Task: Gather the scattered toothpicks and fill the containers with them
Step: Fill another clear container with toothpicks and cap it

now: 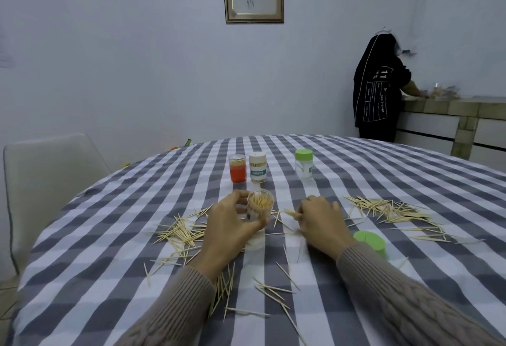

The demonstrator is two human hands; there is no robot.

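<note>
My left hand [228, 222] grips a clear open container [260, 207] that stands upright on the checked tablecloth, partly filled with toothpicks. Just to its right, my right hand [319, 221] pinches a small bunch of toothpicks [291, 213] whose tips point left toward the container. Loose toothpicks lie in a pile on the left [182, 232], a wider spread on the right [388, 210], and more near the front [271, 289]. A green lid [369, 240] lies beside my right wrist.
Three containers stand farther back: an orange one [237, 168], a white-lidded one full of toothpicks [257, 167], and a clear one with a green lid [304, 163]. A white chair [46, 178] sits at the table's left. A person in black stands at a counter, back right.
</note>
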